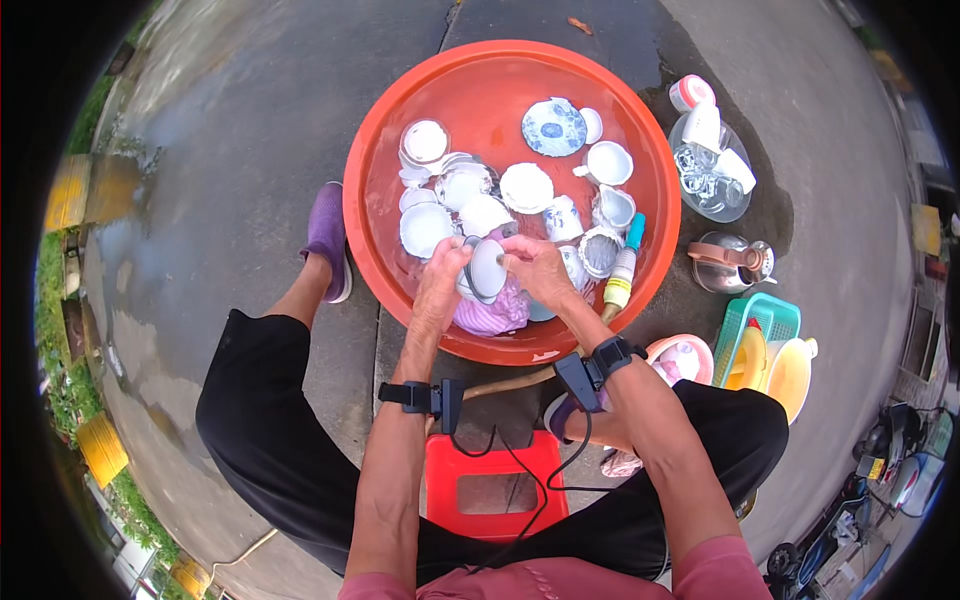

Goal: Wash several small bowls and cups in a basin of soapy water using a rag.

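Note:
A large orange plastic basin (356,225) holds water and several white cups and dishes. Over its near side, my left hand (444,277) grips a white lidded cup (466,289) by its side. My right hand (541,270) pinches the white round lid (489,268), which is tilted at the cup's mouth. Just below them, a pink-purple cloth (495,311) lies in the basin. A blue-patterned saucer (553,127) rests towards the far side, and a blue-patterned cup (562,218) lies right of the hands. A hose nozzle (622,274) with a teal tip leans over the basin's right rim.
Right of the basin are a tray (724,212) of glasses and cups, a metal kettle (720,262), a green plastic basket (772,307) and a small pink bowl (705,360). A red plastic stool (491,526) stands nearest me. The hose (517,381) runs along the basin's near edge.

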`<act>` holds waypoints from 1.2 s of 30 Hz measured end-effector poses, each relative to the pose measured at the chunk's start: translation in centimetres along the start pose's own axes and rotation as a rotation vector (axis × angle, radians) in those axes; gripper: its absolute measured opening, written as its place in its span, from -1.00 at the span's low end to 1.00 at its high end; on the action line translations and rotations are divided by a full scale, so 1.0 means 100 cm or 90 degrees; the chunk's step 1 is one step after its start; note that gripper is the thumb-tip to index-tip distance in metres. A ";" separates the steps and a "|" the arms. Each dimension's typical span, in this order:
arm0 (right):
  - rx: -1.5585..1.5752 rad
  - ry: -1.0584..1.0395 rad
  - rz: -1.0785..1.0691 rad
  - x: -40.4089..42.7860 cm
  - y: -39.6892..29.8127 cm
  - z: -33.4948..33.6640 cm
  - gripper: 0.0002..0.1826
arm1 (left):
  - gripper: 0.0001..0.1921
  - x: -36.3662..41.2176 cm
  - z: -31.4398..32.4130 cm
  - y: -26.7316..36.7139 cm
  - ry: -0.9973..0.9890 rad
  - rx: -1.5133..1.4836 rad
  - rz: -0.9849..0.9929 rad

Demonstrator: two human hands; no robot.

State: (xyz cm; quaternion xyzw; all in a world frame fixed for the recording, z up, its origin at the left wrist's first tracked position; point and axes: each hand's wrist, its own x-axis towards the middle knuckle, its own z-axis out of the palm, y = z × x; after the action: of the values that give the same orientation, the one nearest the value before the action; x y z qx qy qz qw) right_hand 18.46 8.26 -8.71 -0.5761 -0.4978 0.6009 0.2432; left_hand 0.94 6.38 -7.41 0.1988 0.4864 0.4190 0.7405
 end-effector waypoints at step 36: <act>0.352 -0.040 0.050 -0.016 -0.031 0.043 -0.72 | -0.54 0.000 0.006 -0.011 0.132 -0.176 -0.022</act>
State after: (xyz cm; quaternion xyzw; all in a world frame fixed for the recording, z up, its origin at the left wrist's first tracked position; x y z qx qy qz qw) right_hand 13.92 6.76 -5.94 -0.4875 -0.2994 0.7406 0.3523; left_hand 1.95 5.82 -7.90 0.0423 0.5010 0.4873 0.7140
